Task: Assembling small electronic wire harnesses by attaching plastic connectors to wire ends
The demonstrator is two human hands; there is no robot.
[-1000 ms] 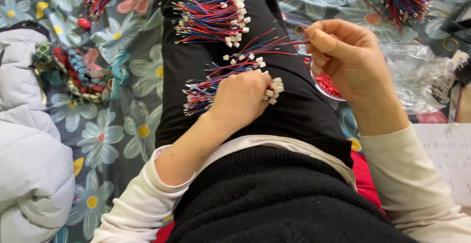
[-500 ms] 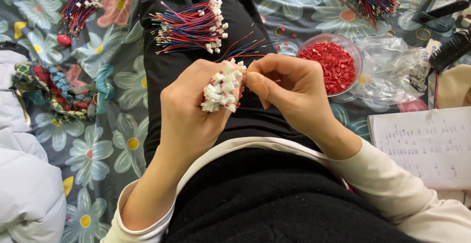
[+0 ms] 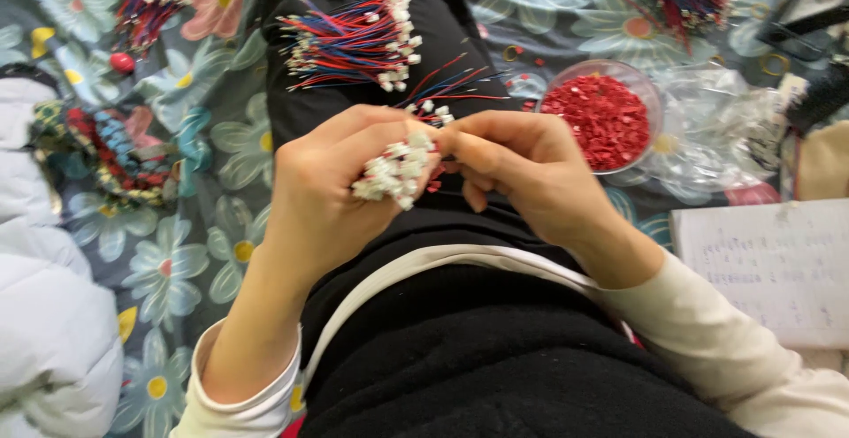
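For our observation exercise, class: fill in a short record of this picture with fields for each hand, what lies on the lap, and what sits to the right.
left hand: grips a bunch of white connectors
right hand: fingertips pinched at the top of that bunch
lap: wire bundle with red, blue and black wires, lying apart from the hands
right side: clear bowl of red pieces; notebook nearer the body
surface: floral cloth

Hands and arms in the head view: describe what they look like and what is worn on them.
Both are bare: the left hand and right hand show no gloves, and no rings or watch can be seen. The forearms are partly uncovered, with the cream long sleeves pushed back from the wrists; the right sleeve is loosely wrinkled. A black top covers the torso.
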